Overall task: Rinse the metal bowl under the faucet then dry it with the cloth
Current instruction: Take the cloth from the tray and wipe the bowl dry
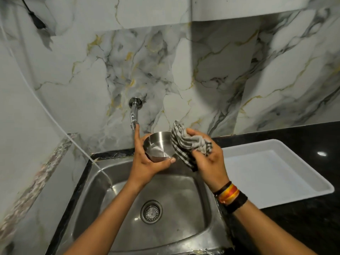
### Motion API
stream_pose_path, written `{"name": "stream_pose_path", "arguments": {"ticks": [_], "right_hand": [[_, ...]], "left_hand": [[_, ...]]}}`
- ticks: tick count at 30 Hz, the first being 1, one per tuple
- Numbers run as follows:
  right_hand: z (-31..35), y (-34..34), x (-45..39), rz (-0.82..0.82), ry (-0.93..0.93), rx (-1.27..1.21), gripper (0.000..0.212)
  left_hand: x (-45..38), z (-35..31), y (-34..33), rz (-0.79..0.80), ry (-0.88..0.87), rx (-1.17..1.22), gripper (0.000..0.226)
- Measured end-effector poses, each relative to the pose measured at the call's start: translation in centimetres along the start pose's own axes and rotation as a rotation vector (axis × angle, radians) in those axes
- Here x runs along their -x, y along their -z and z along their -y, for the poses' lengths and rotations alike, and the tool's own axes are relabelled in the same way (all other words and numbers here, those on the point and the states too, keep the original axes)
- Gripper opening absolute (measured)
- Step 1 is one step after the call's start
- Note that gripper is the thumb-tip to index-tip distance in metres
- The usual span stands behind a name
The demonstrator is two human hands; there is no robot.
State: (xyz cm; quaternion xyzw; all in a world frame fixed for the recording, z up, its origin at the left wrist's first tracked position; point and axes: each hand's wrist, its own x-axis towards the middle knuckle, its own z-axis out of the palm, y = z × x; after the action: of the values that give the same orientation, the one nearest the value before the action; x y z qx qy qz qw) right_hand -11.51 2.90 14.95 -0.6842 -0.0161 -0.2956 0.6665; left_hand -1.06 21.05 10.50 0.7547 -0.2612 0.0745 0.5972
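Note:
A small shiny metal bowl (158, 146) is held over the sink, tilted so its inside faces me. My left hand (145, 161) grips it from the left and underneath, thumb on the near rim. A bunched grey cloth with dark stripes (187, 144) presses against the bowl's right rim. My right hand (207, 159) is closed around that cloth. The chrome faucet (134, 115) sticks out of the marble wall just above and left of the bowl; no water shows running from it.
Below my hands lies a steel sink (184, 196) with a round drain (151, 212). A white tray (272, 172) rests on the black counter (303, 227) to the right. A thin white hose (55, 122) runs down the left wall into the sink.

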Motion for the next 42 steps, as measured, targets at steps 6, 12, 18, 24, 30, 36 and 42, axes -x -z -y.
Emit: {"name": "stream_pose_path", "arguments": {"ticks": [6, 12, 18, 24, 30, 36, 42], "right_hand": [[-1.5, -0.9, 1.9, 0.126, -0.054, 0.155, 0.080], [-0.2, 0.5, -0.3, -0.099, -0.141, -0.072, 0.036], [-0.7, 1.0, 0.5, -0.013, -0.049, 0.233, 0.067], [-1.6, -2.4, 5.5, 0.333, 0.202, 0.413, 0.084], [-3.0, -2.0, 5.6, 0.428, 0.468, 0.632, 0.101], [-3.2, -0.3, 2.3, 0.137, 0.088, 0.304, 0.086], [-1.6, -0.8, 0.9, 0.135, -0.099, 0.034, 0.071]], "left_hand": [[0.4, 0.1, 0.1, 0.008, 0.078, 0.051, 0.156], [0.9, 0.4, 0.7, 0.000, 0.143, 0.078, 0.151], [1.0, 0.6, 0.5, -0.001, 0.250, 0.178, 0.144], [0.6, 0.6, 0.2, 0.005, 0.353, 0.259, 0.129], [1.5, 1.6, 0.0, 0.076, 0.481, 0.488, 0.111], [1.6, -1.4, 0.4, 0.114, 0.472, 0.681, 0.155], [0.6, -2.6, 0.8, 0.124, 0.418, 0.661, 0.152]]}}
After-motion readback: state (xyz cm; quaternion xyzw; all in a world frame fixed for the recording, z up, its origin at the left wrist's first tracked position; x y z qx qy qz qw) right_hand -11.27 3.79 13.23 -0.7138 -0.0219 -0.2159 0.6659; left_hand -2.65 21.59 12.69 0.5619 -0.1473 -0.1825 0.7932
